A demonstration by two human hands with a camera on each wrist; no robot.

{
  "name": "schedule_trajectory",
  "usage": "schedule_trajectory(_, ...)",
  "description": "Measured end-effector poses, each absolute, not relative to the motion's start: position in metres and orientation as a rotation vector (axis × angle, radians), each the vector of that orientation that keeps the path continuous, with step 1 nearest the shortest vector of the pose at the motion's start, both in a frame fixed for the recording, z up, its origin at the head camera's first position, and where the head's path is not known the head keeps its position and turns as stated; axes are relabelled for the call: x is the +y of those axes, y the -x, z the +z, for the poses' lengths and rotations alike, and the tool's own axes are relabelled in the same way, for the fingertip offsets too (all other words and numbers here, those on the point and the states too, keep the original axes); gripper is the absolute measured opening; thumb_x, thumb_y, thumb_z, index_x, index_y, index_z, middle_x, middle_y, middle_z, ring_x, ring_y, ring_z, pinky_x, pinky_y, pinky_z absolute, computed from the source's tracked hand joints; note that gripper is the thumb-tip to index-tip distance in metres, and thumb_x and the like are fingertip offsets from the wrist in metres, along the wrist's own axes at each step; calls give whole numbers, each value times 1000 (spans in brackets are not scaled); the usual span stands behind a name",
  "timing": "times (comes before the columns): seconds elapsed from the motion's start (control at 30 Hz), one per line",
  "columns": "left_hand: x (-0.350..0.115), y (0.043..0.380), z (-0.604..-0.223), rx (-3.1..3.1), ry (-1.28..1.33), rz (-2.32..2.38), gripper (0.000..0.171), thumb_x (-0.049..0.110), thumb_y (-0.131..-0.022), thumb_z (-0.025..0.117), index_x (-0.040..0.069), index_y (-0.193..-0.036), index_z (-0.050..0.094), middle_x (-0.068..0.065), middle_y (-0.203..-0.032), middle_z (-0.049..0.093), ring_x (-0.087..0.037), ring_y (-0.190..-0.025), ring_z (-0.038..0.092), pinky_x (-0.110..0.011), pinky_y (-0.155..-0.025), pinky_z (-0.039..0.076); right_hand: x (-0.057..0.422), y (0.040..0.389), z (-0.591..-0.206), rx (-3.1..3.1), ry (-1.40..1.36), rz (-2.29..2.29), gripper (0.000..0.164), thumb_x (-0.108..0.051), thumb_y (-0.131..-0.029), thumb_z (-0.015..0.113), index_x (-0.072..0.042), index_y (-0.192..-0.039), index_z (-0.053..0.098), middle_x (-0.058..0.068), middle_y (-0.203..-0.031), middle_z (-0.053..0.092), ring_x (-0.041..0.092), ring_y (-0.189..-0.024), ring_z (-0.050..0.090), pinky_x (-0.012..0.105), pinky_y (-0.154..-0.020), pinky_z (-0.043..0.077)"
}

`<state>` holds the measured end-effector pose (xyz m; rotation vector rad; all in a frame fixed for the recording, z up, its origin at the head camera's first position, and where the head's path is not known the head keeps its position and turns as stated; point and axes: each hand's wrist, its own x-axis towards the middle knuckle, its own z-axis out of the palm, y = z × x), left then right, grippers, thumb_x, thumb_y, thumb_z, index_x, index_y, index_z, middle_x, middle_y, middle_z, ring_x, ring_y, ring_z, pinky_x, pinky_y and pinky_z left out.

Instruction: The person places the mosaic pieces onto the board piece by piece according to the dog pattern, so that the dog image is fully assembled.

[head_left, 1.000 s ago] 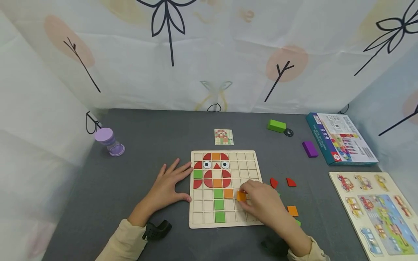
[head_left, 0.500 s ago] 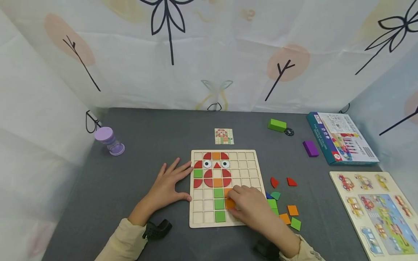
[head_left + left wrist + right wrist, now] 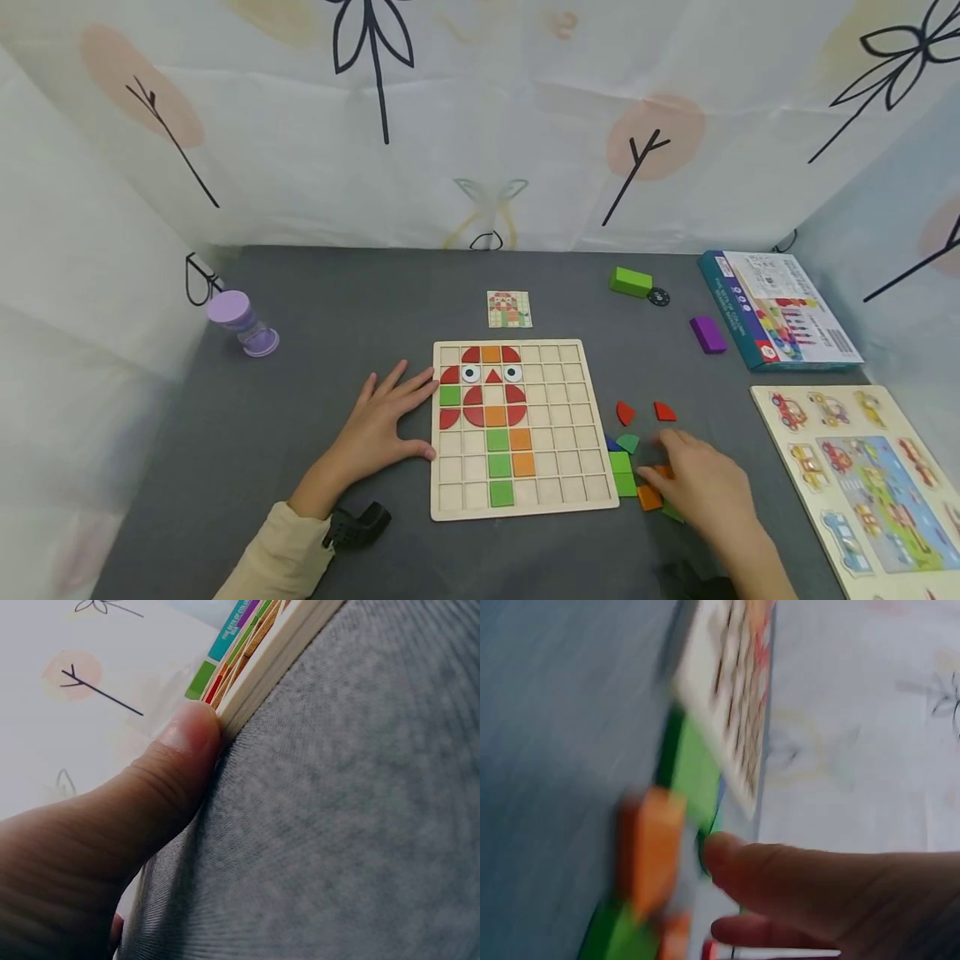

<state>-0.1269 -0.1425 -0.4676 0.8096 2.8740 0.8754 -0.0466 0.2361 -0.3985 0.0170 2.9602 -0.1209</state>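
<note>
Looking down on the grey bench [image 3: 360,312], we see the left hand [image 3: 371,429] relaxed, fingers spread, a fingertip and the thumb touching the left edge of a wooden grid board [image 3: 558,417]. The board lies flat at the middle of the bench. In its left half we make out red curved pieces [image 3: 473,396], eye tiles [image 3: 470,373], a red triangle [image 3: 492,377], green squares [image 3: 498,465] and orange squares [image 3: 522,464]. The right hand [image 3: 708,483], thumb and forefinger parted, is over loose tiles beside the board's right edge; we cannot tell whether its fingertips touch one. Near it we spot loose red pieces [image 3: 626,414], a green rounded piece [image 3: 628,443], green tiles [image 3: 621,463] and an orange tile [image 3: 648,498]. Just past the board's far edge lies a picture card [image 3: 510,309]. A lilac hourglass [image 3: 243,325] stands near the bench's far left corner. Along the right side we find a puzzle board [image 3: 813,507] and, toward the far right corner, a teal box [image 3: 783,310] near a purple block [image 3: 708,334]; a green block [image 3: 630,282] and black disc [image 3: 657,297] lie near the far edge.
</note>
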Motion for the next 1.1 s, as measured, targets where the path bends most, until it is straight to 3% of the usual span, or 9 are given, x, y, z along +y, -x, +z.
schedule_trajectory(0.13,-145,127,-467,2879,-802,880,97,63,-54,68,22,-137,38,6,-144,29,-29,-136,10,-58,-102,1,251,45,-400,2805,-177,-105,50,-47,-71,69,-6,-97,55,2,-70,53,16,-56,44,32,-48,39)
schedule_trajectory(0.23,-146,127,-468,2881,-803,891,97,63,-54,68,22,-137,38,6,-144,29,-29,-136,11,-58,-102,1,251,45,-401,2780,-188,-132,45,-43,-73,69,-6,-95,54,0,-64,48,16,-54,41,30,-47,35)
schedule_trajectory(0.5,-146,127,-469,2886,-845,935,97,62,-54,67,20,-136,38,4,-143,31,-29,-135,13,-59,-102,2,241,49,-399,2874,-99,-147,32,-26,-71,73,-8,-94,58,2,-79,57,15,-60,46,33,-51,42)
schedule_trajectory(0.63,-146,128,-470,2890,-871,953,96,62,-54,67,19,-136,39,3,-142,32,-30,-135,14,-59,-101,2,229,53,-397,3025,55,-208,30,-22,-68,76,-12,-91,60,0,-81,58,12,-61,45,30,-52,42)
schedule_trajectory(0.87,-147,128,-471,2888,-857,929,97,63,-54,66,20,-136,38,3,-143,31,-30,-135,13,-58,-102,2,187,76,-400,3141,561,-260,28,-21,-63,78,-14,-85,62,-7,-75,55,6,-63,44,22,-54,40)
schedule_trajectory(1.1,-145,126,-469,2875,-847,916,96,63,-56,67,20,-137,38,4,-144,30,-29,-135,12,-58,-102,2,153,94,-409,3057,825,-168,27,-21,-64,77,-16,-86,62,-7,-79,56,10,-70,50,28,-62,43)
